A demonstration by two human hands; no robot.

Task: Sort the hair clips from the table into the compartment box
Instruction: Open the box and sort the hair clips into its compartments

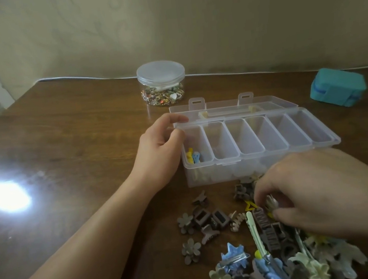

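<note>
Head view — brown wooden table [60, 142], beige wall [208, 17].

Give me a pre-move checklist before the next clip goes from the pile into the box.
1. Box lid open: ok. The lid lies back behind the compartment box.
2. Box steadied: ok. The left hand holds its left end.
3. Free compartment: ok. Only the leftmost compartment holds clips, yellow and blue; the other five look empty.
4. Clip in grip: cannot tell. The right hand has its fingers curled into the clip pile at a pale clip, but blur hides the contact.
5. Path from pile to box: ok. Nothing stands between them.
6. Clips to sort: ok. Many lie on the table.
</note>
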